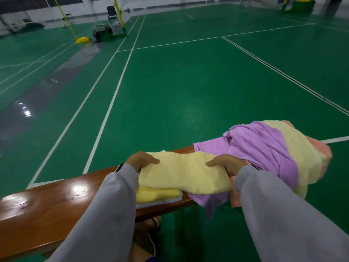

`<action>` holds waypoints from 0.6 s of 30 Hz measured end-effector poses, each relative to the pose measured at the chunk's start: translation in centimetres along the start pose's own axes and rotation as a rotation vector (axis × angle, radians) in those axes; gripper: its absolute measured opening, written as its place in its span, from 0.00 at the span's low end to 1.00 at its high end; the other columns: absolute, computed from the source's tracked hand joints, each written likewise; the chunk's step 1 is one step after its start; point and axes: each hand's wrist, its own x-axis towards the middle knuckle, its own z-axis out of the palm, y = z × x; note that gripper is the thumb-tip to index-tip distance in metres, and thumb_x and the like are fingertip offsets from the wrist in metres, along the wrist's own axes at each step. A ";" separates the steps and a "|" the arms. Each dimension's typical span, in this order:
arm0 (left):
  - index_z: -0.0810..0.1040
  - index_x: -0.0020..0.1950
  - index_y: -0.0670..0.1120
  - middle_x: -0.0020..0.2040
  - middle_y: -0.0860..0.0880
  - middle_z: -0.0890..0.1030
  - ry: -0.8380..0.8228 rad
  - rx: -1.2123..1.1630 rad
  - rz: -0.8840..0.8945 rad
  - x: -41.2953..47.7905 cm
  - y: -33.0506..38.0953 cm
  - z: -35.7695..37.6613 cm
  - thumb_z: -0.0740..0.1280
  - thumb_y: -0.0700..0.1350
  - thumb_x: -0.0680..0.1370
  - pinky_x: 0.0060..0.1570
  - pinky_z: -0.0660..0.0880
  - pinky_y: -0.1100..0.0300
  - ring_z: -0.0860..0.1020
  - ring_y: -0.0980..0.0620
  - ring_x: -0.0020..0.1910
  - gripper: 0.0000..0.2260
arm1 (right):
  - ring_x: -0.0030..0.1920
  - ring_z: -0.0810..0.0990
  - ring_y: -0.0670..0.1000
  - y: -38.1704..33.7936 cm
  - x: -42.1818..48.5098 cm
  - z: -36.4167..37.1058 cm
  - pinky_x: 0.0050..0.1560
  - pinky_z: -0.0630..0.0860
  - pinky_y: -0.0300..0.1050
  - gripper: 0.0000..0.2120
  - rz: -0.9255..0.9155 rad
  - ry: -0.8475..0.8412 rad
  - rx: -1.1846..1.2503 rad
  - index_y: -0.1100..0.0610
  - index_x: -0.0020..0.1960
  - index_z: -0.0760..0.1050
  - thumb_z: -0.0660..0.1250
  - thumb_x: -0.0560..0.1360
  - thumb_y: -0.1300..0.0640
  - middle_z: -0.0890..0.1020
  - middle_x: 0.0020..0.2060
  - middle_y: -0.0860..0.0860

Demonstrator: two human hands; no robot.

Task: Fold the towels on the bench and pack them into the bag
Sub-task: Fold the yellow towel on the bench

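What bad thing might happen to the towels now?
1. The purple towel droops over the near edge of the bench, so it may slide onto the green floor.
2. The yellow towel, held at its ends by the left hand and right hand, lies partly on that loose pile and might drag it along if lifted.

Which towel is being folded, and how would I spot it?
Find the long brown wooden bench on the green court floor. Near its middle, the left hand and right hand hold the ends of a pale yellow towel bunched into a long bundle. It lies on a brighter yellow folded towel, left of the loose purple towel.
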 end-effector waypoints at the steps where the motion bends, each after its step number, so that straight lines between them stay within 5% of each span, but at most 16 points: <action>1: 0.70 0.70 0.39 0.57 0.41 0.80 -0.045 -0.078 -0.019 -0.4 0.0 -0.1 0.78 0.53 0.73 0.64 0.75 0.43 0.79 0.40 0.57 0.33 | 0.59 0.78 0.61 0.2 0.2 0.0 0.62 0.75 0.61 0.54 0.016 0.006 0.029 0.54 0.67 0.71 0.87 0.46 0.42 0.79 0.60 0.53; 5: 0.68 0.64 0.42 0.51 0.43 0.77 -0.085 -0.172 -0.049 -2.2 0.2 -0.2 0.78 0.55 0.74 0.58 0.75 0.44 0.77 0.41 0.50 0.29 | 0.61 0.74 0.60 -1.6 -2.5 0.7 0.63 0.74 0.61 0.44 -0.049 0.094 0.003 0.56 0.72 0.65 0.78 0.63 0.41 0.74 0.66 0.54; 9: 0.64 0.75 0.42 0.64 0.41 0.75 -0.099 -0.126 -0.061 -2.4 0.2 -0.1 0.80 0.57 0.71 0.66 0.74 0.42 0.75 0.37 0.63 0.42 | 0.68 0.70 0.59 -2.2 -3.8 1.2 0.68 0.71 0.57 0.40 -0.158 0.175 -0.009 0.61 0.77 0.59 0.73 0.75 0.44 0.68 0.73 0.56; 14: 0.63 0.77 0.42 0.68 0.43 0.75 -0.074 0.004 -0.094 -2.5 0.0 0.1 0.82 0.59 0.66 0.67 0.74 0.43 0.74 0.39 0.66 0.49 | 0.67 0.72 0.62 -1.3 -4.3 1.3 0.68 0.72 0.61 0.47 -0.074 0.123 -0.041 0.61 0.77 0.60 0.81 0.68 0.47 0.70 0.72 0.58; 18: 0.63 0.78 0.43 0.67 0.44 0.76 -0.064 0.061 -0.116 -1.6 -0.8 0.0 0.84 0.62 0.61 0.65 0.75 0.45 0.76 0.39 0.63 0.54 | 0.65 0.74 0.64 0.3 -2.7 1.1 0.66 0.73 0.65 0.65 0.065 0.006 0.103 0.54 0.77 0.62 0.88 0.45 0.44 0.74 0.69 0.56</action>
